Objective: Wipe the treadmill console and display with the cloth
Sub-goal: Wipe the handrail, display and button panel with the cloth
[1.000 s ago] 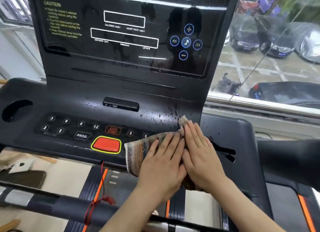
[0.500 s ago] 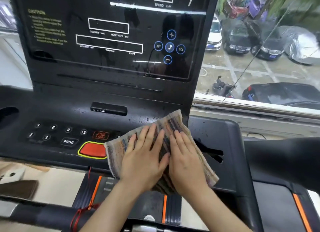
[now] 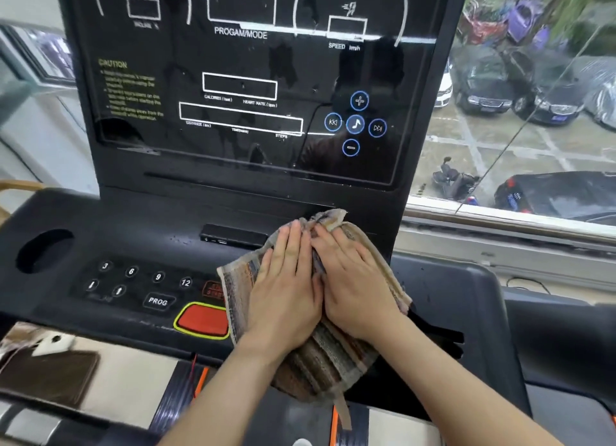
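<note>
Two hands lie flat, side by side, on the cloth (image 3: pixel 320 355), pressing it against the console (image 3: pixel 140 232). The left hand (image 3: pixel 286 289) and right hand (image 3: pixel 358 285) touch along their inner edges, fingers stretched out and pointing toward the display (image 3: pixel 246 79); neither is curled around the fabric, both simply bear down on it with open palms. The cloth is striped in brown, grey and tan. Its far corner is bunched up just beyond the fingertips, at the foot of the display, and its near end hangs off the console's front edge, a loose strip trailing below.

Taking the red button (image 3: pixel 203 319) as the landmark: the cloth's left edge lies just right of it and covers part of the stop/start key above it. The PROG key (image 3: pixel 157 301) sits just left of the button, and the numbered keys (image 3: pixel 145 274) run in a row further up and left. The round cup hole (image 3: pixel 45 250) is well to the left of the button, near the console's end. A small black slot (image 3: pixel 233 235) lies above the button, its right end touching the cloth. Water droplets speckle the console around that slot. The display stands upright above and behind everything, dark, with white boxes and blue round music icons (image 3: pixel 355 124).
</note>
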Demonstrator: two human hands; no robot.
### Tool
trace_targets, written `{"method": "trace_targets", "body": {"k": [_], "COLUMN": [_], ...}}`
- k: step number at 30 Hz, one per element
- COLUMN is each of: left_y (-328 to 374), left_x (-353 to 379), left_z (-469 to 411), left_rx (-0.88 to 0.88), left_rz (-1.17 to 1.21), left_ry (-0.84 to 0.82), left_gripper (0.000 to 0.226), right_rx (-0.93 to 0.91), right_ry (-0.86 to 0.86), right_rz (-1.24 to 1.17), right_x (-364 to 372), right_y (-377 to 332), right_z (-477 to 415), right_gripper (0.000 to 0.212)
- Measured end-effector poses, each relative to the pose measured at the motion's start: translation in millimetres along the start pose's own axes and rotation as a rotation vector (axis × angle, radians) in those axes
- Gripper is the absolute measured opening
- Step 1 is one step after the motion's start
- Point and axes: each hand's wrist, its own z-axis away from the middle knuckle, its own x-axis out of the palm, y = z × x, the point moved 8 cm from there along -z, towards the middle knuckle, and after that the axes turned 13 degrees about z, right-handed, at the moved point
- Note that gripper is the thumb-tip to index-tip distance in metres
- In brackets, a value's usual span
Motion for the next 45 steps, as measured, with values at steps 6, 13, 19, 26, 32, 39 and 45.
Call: {"method": "trace_targets", "body": {"k": [6,13,19,26,32,39,45], "left_y": [-6.9,49.5,60.7,71.5,81.6,89.0,46.3], "left_x": [7.8,18.4,32.7,42.4,31.8,18.8,19.4], "left_z": [43.7,-8.3,17.8,32.2,-19.0,-26.6,31.1], "left_rx": [-0.073,0.232,0.255,0.316,0.453,0.422,0.211], "left_rz": [-0.100,-0.001,-0.022,-0.001,-0.005,0.053,0.015], "left_ry": [-0.023,-0.107,-0.133,-0.240,-0.219,-0.024,0.057], "left_gripper": [0.069,0.063,0.061,0.062,0.067,0.058,0.051], "right_rx": [0.015,0.183,0.372,0.549,0.732,0.664,0.452], "right_ry": [0.028,0.261,0.434,0.213,0.312,0.310,0.081], "right_rz": [-0.023,-0.211,-0.261,-0.404,-0.825,-0.906,-0.468], "right_x": [10.7,-3.4,-7.3,16.3,10.8,-2.3,9.0], "right_y": [-3.0,43.7,56.9,50.0,73.8,104.8,79.5], "right_z": [55.3,35.3,61.3,93.5,39.3,14.2,68.8], "right_gripper": [0.050,0.056,0.047,0.054,0.060,0.059,0.089]}}
